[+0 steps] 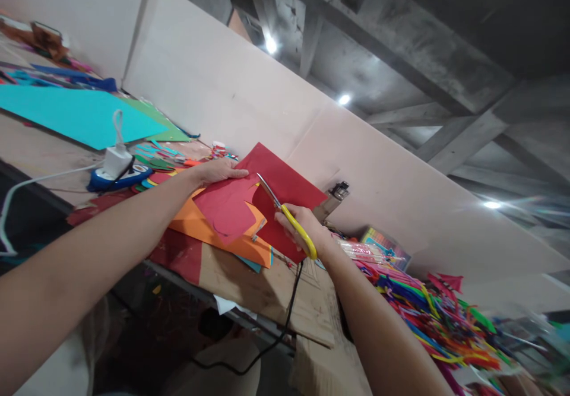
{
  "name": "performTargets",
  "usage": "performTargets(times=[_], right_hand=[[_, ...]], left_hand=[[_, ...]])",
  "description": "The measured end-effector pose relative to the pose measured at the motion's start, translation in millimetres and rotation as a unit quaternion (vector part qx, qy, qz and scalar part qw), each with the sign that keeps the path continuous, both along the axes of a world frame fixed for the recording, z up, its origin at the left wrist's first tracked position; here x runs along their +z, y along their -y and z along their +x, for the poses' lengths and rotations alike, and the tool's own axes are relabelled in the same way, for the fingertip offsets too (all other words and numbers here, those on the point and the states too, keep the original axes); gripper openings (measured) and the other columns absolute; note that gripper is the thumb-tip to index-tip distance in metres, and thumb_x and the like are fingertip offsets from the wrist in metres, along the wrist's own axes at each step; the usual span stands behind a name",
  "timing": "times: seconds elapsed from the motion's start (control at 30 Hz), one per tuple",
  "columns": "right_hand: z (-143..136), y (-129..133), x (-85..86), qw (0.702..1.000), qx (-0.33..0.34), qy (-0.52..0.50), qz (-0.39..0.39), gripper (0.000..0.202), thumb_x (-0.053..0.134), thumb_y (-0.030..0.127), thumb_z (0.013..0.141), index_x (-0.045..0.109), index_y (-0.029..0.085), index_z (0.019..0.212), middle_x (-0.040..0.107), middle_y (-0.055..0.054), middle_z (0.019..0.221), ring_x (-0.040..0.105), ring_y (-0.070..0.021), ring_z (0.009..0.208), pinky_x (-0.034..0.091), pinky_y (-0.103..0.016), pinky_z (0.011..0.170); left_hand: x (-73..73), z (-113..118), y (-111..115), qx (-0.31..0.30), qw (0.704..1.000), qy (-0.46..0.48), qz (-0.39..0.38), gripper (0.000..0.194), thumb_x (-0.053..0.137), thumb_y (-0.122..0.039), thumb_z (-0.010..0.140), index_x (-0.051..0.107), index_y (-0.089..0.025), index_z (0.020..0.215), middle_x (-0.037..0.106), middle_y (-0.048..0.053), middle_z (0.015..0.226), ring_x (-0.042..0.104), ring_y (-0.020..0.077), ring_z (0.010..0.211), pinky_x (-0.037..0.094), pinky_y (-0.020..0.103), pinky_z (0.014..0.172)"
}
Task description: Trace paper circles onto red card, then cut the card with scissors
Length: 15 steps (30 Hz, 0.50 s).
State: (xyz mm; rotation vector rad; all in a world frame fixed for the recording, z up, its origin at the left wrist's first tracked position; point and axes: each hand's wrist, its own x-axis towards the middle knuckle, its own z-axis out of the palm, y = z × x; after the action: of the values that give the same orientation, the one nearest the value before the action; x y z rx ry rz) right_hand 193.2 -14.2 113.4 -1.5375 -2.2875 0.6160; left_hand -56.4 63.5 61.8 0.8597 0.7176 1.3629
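My left hand (219, 171) is closed on the upper left edge of a sheet of red paper (285, 173), thumb on top. A cut runs into the sheet, and a lighter red flap (229, 209) hangs toward me. My right hand (303, 225) grips yellow-handled scissors (296, 227). Their metal blades point up and left, at the cut near my left thumb. Whether the blades are fully closed is hard to make out. Below the red paper lie orange sheets (214, 228), with a bit of blue showing under them.
Cardboard (262, 286) covers the table's front. On the left are a blue power strip (118, 177) with a white charger (118, 160) and a large turquoise sheet (84, 114). Bundles of colourful pipe cleaners (427, 301) lie on the right. A black cable (291, 301) hangs over the front edge.
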Motion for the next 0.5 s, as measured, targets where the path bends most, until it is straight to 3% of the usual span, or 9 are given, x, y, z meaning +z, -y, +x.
performTargets(times=[0.1,0.13,0.33,0.5], right_hand=[[3,-5,4.7,0.999,0.027,-0.003,-0.023,0.023,0.061,0.043,0.086,0.053,0.022,0.082,0.046,0.008,0.05,0.043,-0.0082,0.034,0.036,-0.018,0.03],[4,-7,6.6,0.999,0.034,-0.005,-0.029,0.023,0.062,0.043,0.085,0.053,0.022,0.082,0.046,0.008,0.05,0.043,-0.0082,0.034,0.037,-0.018,0.03],[3,-8,19.4,0.998,0.055,0.021,-0.03,0.021,0.058,0.04,0.087,0.053,0.021,0.081,0.048,0.007,0.051,0.048,-0.0087,0.037,0.036,-0.017,0.033],[0,-8,25.8,0.997,0.041,0.058,-0.008,0.02,0.054,0.036,0.087,0.051,0.021,0.075,0.047,0.007,0.052,0.047,-0.0087,0.036,0.033,-0.018,0.034]], left_hand=[[2.1,-1,1,-0.093,0.992,-0.078,-0.037,0.007,0.08,-0.011,0.069,0.078,-0.015,0.075,0.075,0.012,0.067,0.075,0.0327,0.085,0.062,0.036,0.072],[2.5,-1,2,-0.099,0.991,-0.082,-0.039,0.008,0.08,-0.012,0.069,0.078,-0.014,0.076,0.076,0.013,0.069,0.075,0.0341,0.086,0.062,0.036,0.072],[3.9,2,5,-0.055,0.994,-0.075,-0.052,0.02,0.08,-0.009,0.066,0.079,-0.015,0.086,0.078,0.014,0.082,0.073,0.0363,0.095,0.063,0.038,0.072],[6.3,1,7,-0.063,0.991,-0.113,-0.036,0.01,0.079,-0.011,0.07,0.079,-0.013,0.08,0.077,0.014,0.076,0.074,0.0363,0.093,0.063,0.038,0.071]])
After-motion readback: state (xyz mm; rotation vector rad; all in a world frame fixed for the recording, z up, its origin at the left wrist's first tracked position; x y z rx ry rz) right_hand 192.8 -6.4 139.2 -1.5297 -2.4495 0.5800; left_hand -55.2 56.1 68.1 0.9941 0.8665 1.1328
